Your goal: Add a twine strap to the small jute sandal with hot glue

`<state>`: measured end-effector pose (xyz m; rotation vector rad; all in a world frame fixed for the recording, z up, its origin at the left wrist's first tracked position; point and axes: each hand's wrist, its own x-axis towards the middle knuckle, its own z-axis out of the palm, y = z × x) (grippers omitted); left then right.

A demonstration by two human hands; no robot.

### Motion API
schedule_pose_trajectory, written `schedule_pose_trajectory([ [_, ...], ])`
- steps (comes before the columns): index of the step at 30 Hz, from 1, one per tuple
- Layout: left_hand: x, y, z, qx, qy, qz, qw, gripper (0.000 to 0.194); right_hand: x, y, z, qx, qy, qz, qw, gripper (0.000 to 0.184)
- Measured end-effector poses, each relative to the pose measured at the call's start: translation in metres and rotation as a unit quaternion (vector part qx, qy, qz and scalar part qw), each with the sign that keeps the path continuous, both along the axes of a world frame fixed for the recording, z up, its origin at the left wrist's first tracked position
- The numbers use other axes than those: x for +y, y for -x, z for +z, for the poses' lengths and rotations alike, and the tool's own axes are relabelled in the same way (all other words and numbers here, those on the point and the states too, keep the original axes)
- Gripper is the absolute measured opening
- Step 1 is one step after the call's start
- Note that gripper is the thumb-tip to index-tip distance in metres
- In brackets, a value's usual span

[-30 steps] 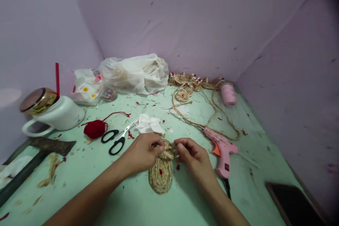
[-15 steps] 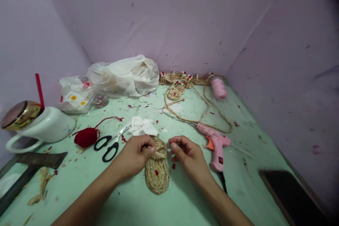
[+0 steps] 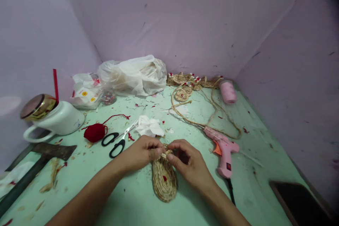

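A small woven straw slipper [image 3: 164, 180] lies on the table between my hands, a red speck on its coiled sole. My left hand [image 3: 148, 152] pinches the braided strap from the left. From the other side, my right hand [image 3: 185, 157] closes thumb and fingers on the same strap, whose far part is hidden by my fingers. Just beyond is a crumpled white tissue [image 3: 148, 126]. Black-handled scissors [image 3: 119, 141] rest left of my left hand, and a pink glue gun [image 3: 224, 148] lies right of my right hand.
At left are a ball of red yarn [image 3: 94, 132], a white mug [image 3: 63, 118] on its side and a hammer-like tool [image 3: 50, 152]. Behind stand a plastic bag [image 3: 135, 76], straw pieces [image 3: 182, 93], twine [image 3: 182, 114] and a pink thread spool [image 3: 228, 92]. A dark phone-like slab [image 3: 296, 201] lies at right.
My right hand has moved left onto the slipper's strap, where it was apart from it before. The camera view has shifted slightly left, so everything sits further right.
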<state>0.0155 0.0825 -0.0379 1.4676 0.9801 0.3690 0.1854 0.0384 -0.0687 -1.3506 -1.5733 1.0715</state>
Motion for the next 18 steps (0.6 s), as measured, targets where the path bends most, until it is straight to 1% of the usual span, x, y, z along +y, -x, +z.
schedule_pose_trajectory([
  [5, 0.0009, 0.0014, -0.0001, -0.005, 0.025, 0.006, 1.0, 0.018, -0.0007, 0.0005, 0.0008, -0.005, 0.009, 0.004, 1.0, 0.013],
  [8, 0.0005, 0.001, -0.0011, -0.004, 0.038, 0.002, 0.999, 0.019, -0.0013, 0.0008, 0.0015, -0.007, 0.017, 0.003, 1.0, 0.014],
  [11, 0.0004, 0.0008, -0.0027, 0.0, 0.035, -0.002, 0.999, 0.019, -0.0021, 0.0013, 0.001, -0.007, 0.024, 0.0, 1.0, 0.015],
  [18, 0.0002, -0.0013, -0.0064, -0.001, 0.029, 0.011, 1.0, 0.019, -0.0015, 0.0019, -0.0016, 0.021, 0.024, -0.004, 0.999, 0.014],
])
